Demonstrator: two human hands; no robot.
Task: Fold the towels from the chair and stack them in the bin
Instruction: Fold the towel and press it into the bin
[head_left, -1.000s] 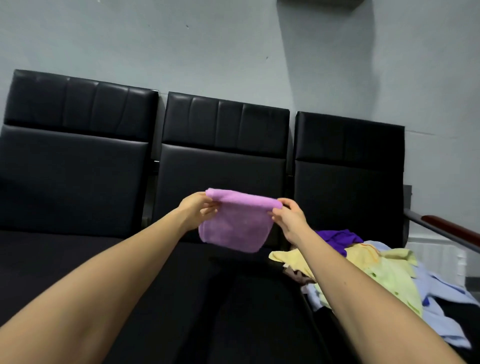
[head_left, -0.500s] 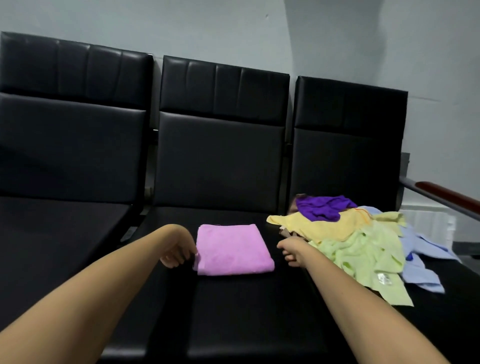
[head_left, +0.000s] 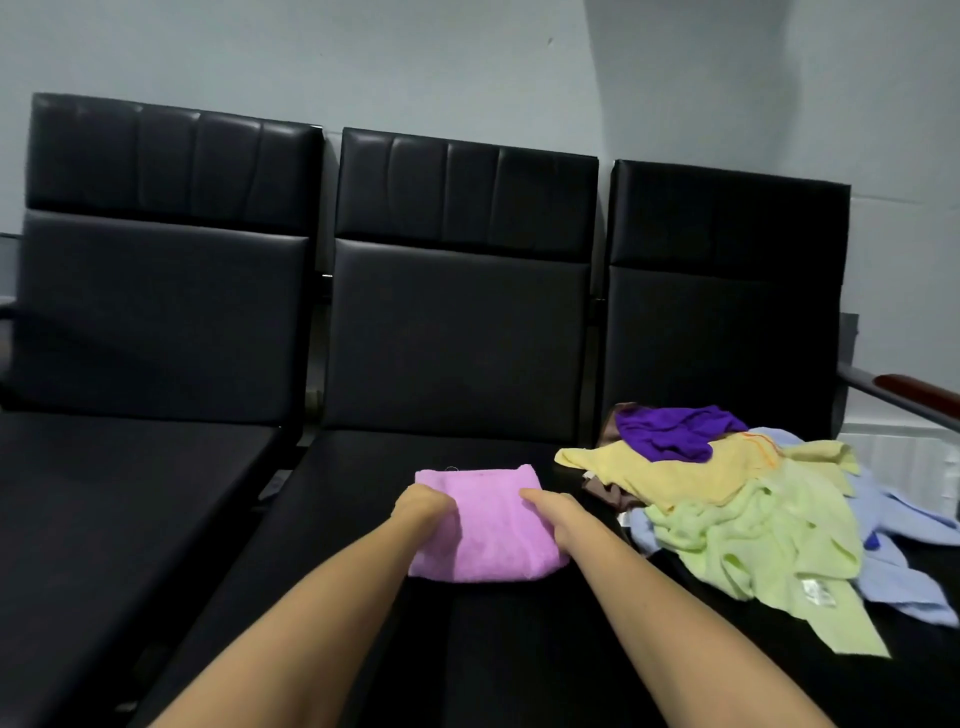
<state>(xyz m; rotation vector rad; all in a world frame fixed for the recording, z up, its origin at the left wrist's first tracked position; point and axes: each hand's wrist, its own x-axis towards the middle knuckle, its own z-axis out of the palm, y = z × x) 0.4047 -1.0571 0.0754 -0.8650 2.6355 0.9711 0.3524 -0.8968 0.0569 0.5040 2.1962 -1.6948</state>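
Tag: white care tag (head_left: 818, 592) on the lime-green towel (head_left: 753, 540), its print too small to read.
Left hand (head_left: 427, 505): fingers curled onto the left edge of the pink towel (head_left: 488, 540), gripping it.
Right hand (head_left: 551, 512): curled likewise onto the right edge.
Pink towel: folded, flat on the middle seat (head_left: 363, 493), between both hands.
Pile: yellow towel (head_left: 675, 478), purple towel (head_left: 670, 431) and blue towel (head_left: 904, 525) lie heaped with the lime-green one on the right seat (head_left: 727, 649).

- Fingers of left hand (head_left: 426, 504) and right hand (head_left: 550, 512) were hidden against the towel (head_left: 488, 540).
- The brown cloth (head_left: 602, 491) was mostly buried under the yellow towel (head_left: 670, 475).
- The label (head_left: 818, 592) was unreadable.
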